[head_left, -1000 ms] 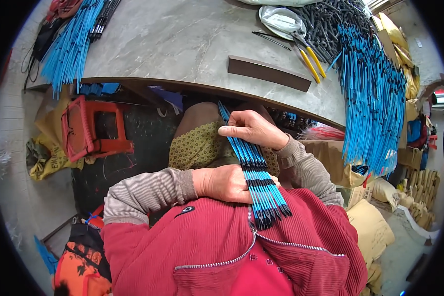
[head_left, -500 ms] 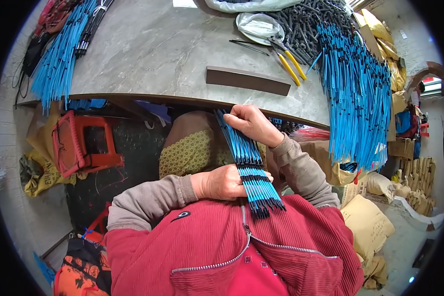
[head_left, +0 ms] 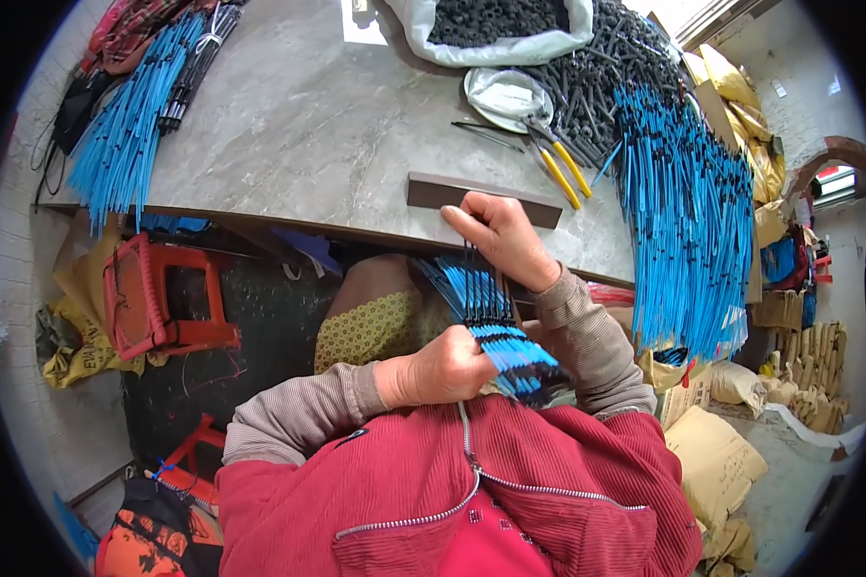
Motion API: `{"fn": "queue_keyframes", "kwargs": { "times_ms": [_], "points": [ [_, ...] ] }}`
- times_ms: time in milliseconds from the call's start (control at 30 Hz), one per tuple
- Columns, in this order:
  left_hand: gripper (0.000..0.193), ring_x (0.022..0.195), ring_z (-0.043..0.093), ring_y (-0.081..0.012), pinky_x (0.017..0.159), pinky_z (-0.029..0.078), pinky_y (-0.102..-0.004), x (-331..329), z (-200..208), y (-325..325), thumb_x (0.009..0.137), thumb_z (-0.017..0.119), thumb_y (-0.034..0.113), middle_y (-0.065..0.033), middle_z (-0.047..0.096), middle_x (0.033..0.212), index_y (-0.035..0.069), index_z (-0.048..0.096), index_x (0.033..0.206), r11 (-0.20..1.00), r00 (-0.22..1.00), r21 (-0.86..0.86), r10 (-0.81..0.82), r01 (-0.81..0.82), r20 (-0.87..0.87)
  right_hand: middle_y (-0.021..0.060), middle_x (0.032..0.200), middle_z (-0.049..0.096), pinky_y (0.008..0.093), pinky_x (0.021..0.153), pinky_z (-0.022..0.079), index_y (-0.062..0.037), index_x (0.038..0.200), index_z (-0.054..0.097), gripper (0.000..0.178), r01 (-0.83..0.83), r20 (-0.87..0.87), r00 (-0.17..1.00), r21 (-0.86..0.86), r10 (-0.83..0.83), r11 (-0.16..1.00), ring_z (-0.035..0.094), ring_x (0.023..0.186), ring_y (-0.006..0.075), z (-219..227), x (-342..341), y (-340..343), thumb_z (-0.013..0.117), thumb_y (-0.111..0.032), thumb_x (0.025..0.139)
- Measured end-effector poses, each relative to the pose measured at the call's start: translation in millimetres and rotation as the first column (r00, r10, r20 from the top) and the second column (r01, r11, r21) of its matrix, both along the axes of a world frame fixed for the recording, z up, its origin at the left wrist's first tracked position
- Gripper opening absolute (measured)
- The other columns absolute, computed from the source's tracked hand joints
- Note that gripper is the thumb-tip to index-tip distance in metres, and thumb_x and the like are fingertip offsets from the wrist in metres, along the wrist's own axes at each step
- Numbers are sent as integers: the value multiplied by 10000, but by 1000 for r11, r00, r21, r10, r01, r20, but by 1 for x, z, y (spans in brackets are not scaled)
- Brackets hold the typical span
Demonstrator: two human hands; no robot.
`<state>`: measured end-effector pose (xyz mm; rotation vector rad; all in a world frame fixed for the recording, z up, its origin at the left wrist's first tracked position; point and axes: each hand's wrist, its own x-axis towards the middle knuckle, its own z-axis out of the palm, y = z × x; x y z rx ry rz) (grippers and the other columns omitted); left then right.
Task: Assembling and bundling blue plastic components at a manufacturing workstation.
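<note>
My left hand (head_left: pixel 445 367) is closed around a bundle of thin blue rods (head_left: pixel 489 296) with black fittings, held in front of my jacket. Rows of black bands cross the bundle, and its black tips point toward me, slightly blurred. Above the bundle, near the table's front edge, is my right hand (head_left: pixel 505 242). Its fingers are curled, with thumb and forefinger toward the left. Thin dark strands run between this hand and the rods; what the fingers grip is hidden.
On the grey table (head_left: pixel 289 135) lie a dark brown bar (head_left: pixel 481 199), yellow-handled pliers (head_left: pixel 563 173) and a small white bag (head_left: pixel 508 98). Black parts (head_left: pixel 587 106) pile behind. Blue rods (head_left: pixel 688 231) hang over the right edge, more (head_left: pixel 125 135) at left. A red stool (head_left: pixel 164 298) stands left.
My right hand has moved up and right, off the rods' upper part toward the table. The bundle's lower end has swung up and right, while my left hand keeps hold of it.
</note>
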<state>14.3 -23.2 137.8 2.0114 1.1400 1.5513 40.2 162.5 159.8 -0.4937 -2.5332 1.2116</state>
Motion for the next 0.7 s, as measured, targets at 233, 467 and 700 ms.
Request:
{"fn": "queue_keyframes", "kwargs": {
  "times_ms": [233,467,700],
  "points": [
    [208,996,700,-175,909,566,-302,-26,34,46,1013,562,3,-108,733,1081,-26,657,1196,970,818,-231,70,78,571,9,616,391,296,515,349,18,744,560,359,32,-54,998,116,-26,993,360,637,59,26,-38,54,669,-236,973],
    [203,979,707,-176,886,560,-300,-43,25,71,1024,566,41,-113,736,1053,-22,651,1197,906,592,-338,129,256,795,190,651,588,433,568,453,-4,803,639,333,117,-48,993,272,-108,955,561,572,336,-25,-50,74,675,-308,933],
    [198,941,719,-177,840,563,-292,-58,36,86,1030,580,90,-120,739,1018,-14,641,1186,872,556,-408,204,270,806,184,737,638,504,634,505,-46,850,597,317,53,23,998,290,-62,955,648,723,416,-12,-53,84,617,-342,960]
  ]
}}
